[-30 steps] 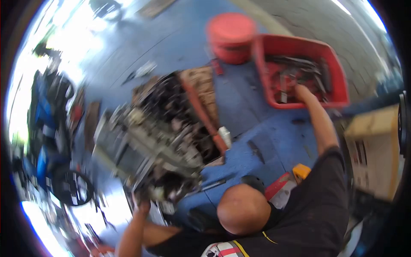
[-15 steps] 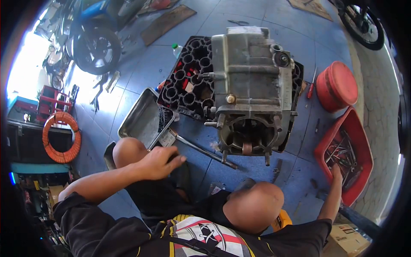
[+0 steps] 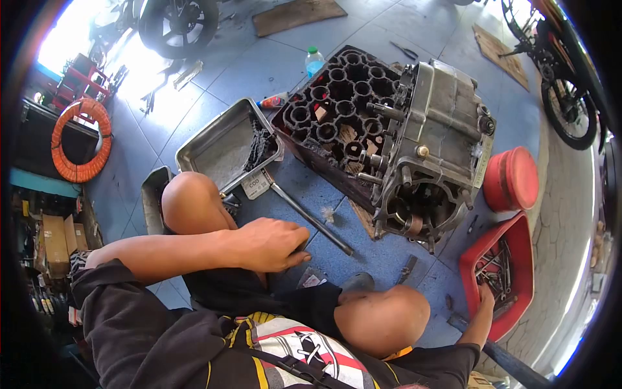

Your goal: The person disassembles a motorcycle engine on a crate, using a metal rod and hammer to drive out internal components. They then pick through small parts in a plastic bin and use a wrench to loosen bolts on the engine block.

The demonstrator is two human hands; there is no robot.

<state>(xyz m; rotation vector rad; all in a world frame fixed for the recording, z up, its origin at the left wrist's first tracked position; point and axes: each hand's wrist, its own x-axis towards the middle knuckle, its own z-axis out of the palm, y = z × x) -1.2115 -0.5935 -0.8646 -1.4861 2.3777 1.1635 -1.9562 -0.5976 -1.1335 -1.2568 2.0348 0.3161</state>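
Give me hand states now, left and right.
Left hand: loosely curled, palm down by the knee, holding nothing visible.
Right hand: reaching into the red tool bin; grip cannot be told.

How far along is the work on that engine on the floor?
Done: the engine sits stripped on a black crate, its cylinder opening bare, with a chain in the metal tray. In hand: the right hand reaches into the red tool bin; the left hand rests near a long bar. What is left cannot be judged from here.
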